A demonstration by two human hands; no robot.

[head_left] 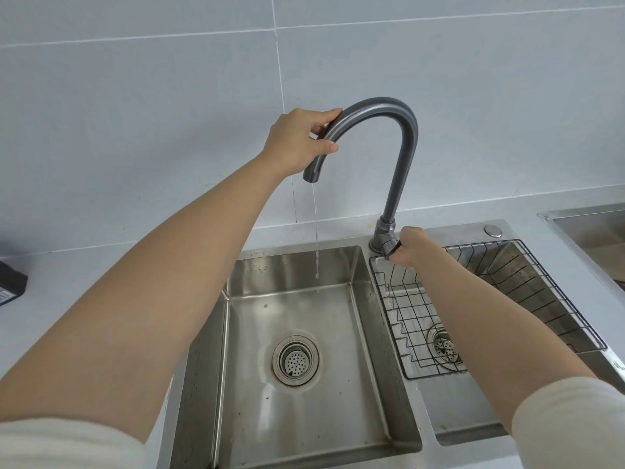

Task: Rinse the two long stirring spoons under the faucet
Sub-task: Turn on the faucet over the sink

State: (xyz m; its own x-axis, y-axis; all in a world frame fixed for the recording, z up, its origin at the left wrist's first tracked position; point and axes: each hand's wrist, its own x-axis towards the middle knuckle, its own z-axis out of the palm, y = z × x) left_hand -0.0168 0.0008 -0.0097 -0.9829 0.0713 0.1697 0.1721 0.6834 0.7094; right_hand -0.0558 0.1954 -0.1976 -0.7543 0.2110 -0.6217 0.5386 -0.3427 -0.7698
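The left hand (297, 140) grips the curved grey metal faucet (404, 170) near its outlet and the right hand (411, 247) clasps its base lever (389, 251), best eased open gently.

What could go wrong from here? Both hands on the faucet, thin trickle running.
The right hand grips the handle; too big a turn could make the thin stream splash off the left basin.
The left hand grips the spout; swinging it could send water into the wire basket.
No spoons in view; both hands are busy.

wire rack (527, 286) sits in right basin (473, 414)
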